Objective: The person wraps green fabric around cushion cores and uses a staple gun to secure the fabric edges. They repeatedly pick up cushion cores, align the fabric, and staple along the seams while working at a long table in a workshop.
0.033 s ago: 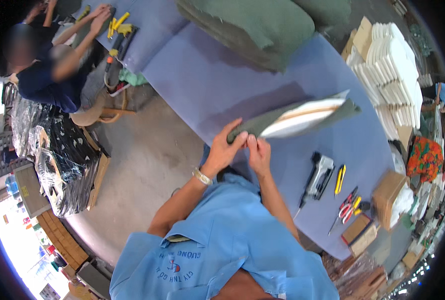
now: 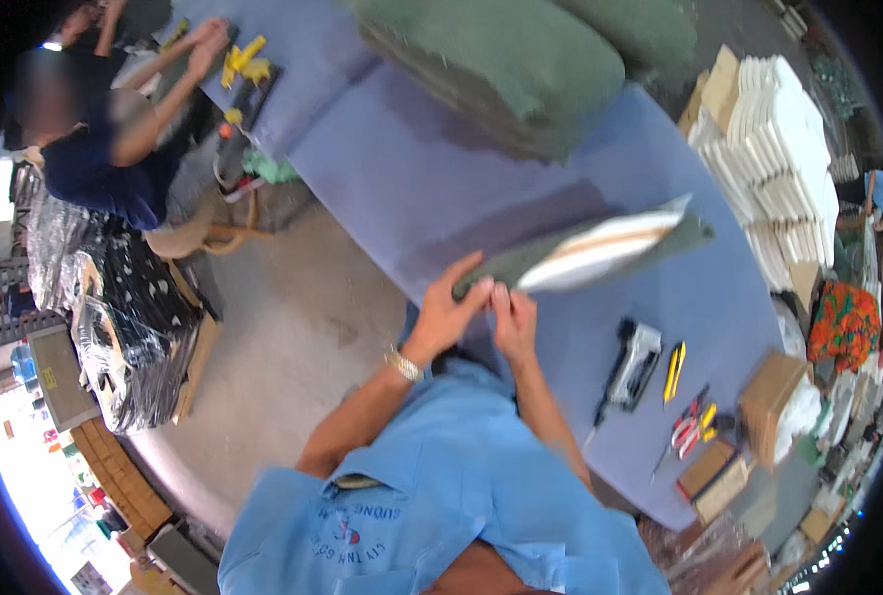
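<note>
Nothing has moved: both hands' fingers (image 2: 476, 288) still pinch the fabric-covered panel (image 2: 580, 256).

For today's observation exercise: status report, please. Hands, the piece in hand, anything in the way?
Left hand and right hand both grip the near end of the green-covered panel, held above the blue table. Staple gun and yellow knife lie beside, apart.

Both hands grip the near end of a long green-covered panel (image 2: 580, 256) held tilted above the blue desk (image 2: 441, 188): the left hand (image 2: 451, 307) wraps it from below, and the right hand (image 2: 514, 315) pinches the fabric just beside it. On the desk to the right lie a staple gun (image 2: 632, 365), a yellow cutter (image 2: 673, 371) and red-handled pliers (image 2: 687, 426), near a stack of white foam pieces (image 2: 778, 159). At the far left, another person (image 2: 94, 149) works at a second desk.
</note>
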